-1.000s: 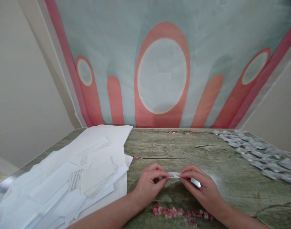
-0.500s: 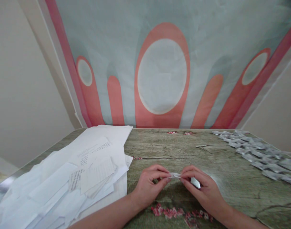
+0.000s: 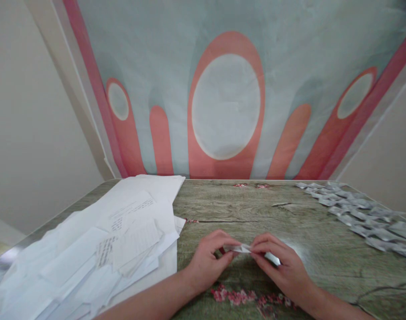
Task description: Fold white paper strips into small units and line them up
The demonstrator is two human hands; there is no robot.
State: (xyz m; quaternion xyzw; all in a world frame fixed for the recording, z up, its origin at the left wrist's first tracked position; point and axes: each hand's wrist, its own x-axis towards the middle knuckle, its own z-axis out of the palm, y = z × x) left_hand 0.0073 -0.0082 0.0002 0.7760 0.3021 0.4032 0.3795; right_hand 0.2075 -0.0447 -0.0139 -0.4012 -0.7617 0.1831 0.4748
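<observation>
A small folded strip of white paper [image 3: 242, 249] is stretched between my two hands, just above the table near its front. My left hand [image 3: 212, 255] pinches its left end between thumb and fingers. The right end sits in the pinch of my right hand [image 3: 278, 260]. Part of the strip is hidden behind the fingers of both hands.
A large heap of loose white papers [image 3: 69, 262], some printed, covers the table's left side. Rows of folded grey-white paper pieces [image 3: 359, 213] lie at the right. The wood-patterned table [image 3: 223, 200] meets a patterned backdrop [image 3: 156, 142] at its far edge.
The paper strip has turned a little, and more of it shows by my left fingers. The fingers of both hands have shifted slightly around it.
</observation>
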